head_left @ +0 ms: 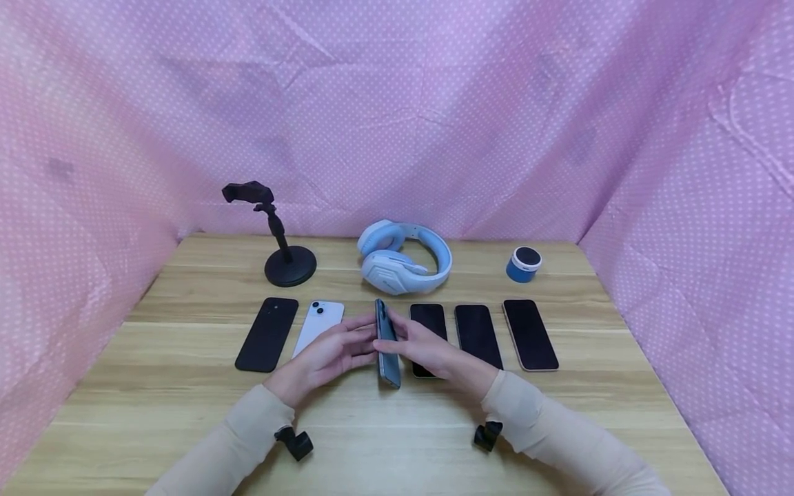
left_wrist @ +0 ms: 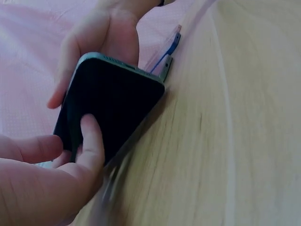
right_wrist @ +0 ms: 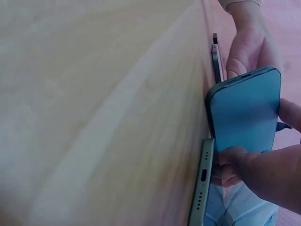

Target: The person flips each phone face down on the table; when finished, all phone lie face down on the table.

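Note:
Between both hands a smartphone (head_left: 387, 351) is held up on its long edge. Its dark screen (left_wrist: 113, 101) faces the left hand, and its blue-green back (right_wrist: 247, 110) faces the right. My right hand (head_left: 428, 344) grips it, with the thumb across the upper edge. The left hand (head_left: 331, 355) has fairly straight fingers, their tips touching the screen side. A light-coloured phone (head_left: 319, 324) with its camera side up lies partly behind the left hand. Under and beside the right hand lie a dark-screened phone (head_left: 428, 317) and another dark phone (head_left: 477, 334).
A black phone (head_left: 268, 334) lies at the left and a dark-screened phone (head_left: 530, 334) at the right. Along the back stand a black phone stand (head_left: 290, 265), blue-and-white headphones (head_left: 406, 265) and a small blue speaker (head_left: 523, 265). Polka-dot pink cloth (head_left: 397, 138) surrounds the wooden table (head_left: 384, 448).

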The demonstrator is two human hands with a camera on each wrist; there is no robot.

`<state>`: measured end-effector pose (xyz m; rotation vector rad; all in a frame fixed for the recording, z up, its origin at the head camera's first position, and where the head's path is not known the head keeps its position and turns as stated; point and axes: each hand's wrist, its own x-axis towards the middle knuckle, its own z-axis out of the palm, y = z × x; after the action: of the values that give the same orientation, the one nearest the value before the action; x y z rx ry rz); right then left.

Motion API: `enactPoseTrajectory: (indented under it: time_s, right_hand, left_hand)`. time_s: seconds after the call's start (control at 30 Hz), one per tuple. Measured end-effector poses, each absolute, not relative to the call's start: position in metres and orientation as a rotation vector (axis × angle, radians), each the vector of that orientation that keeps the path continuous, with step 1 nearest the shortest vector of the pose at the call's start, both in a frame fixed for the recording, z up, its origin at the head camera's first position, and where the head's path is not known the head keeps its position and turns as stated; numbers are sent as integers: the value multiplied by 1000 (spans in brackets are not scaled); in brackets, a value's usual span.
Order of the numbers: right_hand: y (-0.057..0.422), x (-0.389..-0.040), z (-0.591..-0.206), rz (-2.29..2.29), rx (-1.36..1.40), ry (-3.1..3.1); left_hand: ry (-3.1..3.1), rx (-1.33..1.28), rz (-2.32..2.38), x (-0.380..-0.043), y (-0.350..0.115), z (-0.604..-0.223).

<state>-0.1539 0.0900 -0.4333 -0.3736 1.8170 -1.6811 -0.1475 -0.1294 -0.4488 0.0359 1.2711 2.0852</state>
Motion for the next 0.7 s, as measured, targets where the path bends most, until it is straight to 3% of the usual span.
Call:
enactPoseTrajectory:
  time_s: [0.7]
  right_hand:
    - [90,-150,-432,-1810,-342,1559]
  left_hand:
    - [1352,51,2035,-147,-129,-445]
